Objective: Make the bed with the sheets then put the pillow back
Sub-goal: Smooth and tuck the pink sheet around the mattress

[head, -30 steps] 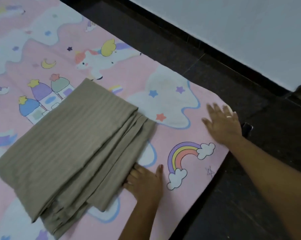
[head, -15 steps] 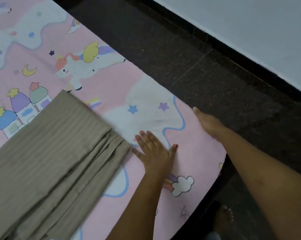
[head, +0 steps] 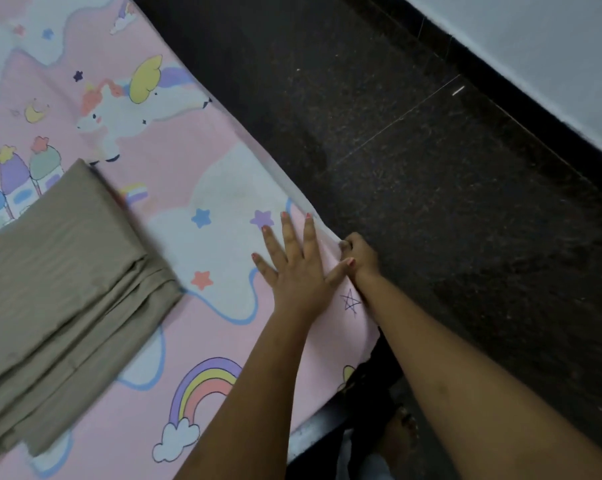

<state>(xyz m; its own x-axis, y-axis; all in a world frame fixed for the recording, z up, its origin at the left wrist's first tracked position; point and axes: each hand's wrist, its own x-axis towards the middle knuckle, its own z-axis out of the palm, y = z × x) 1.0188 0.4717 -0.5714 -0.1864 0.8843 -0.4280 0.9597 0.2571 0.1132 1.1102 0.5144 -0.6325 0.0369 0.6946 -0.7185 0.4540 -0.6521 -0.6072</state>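
Folded tan sheet at far left, lying on the pink sheet that covers the bed. It's several layers thick, its right end fanned a bit, and part of it is cut off by the frame edge. Pink sheet is printed w/ unicorn, castle, clouds, stars & a rainbow. It lies flat on the bed top and runs to the bed's right edge.

Left hand is right of the tan sheet, well apart from it: palm down, fingers straight & spread, pressed flat on the pink sheet nr that edge, partly over the white cloud print. Its thumb tip reaches the right hand, which sits just beside it at the very edge of the bed, fingers curled round the pink sheet's edge, pinching the fabric. Both forearms come in from btm right.

Right of the bed: dark speckled floor, then a black skirting strip & a pale wall at top right. Bare foot on the floor at btm, nr the bed.
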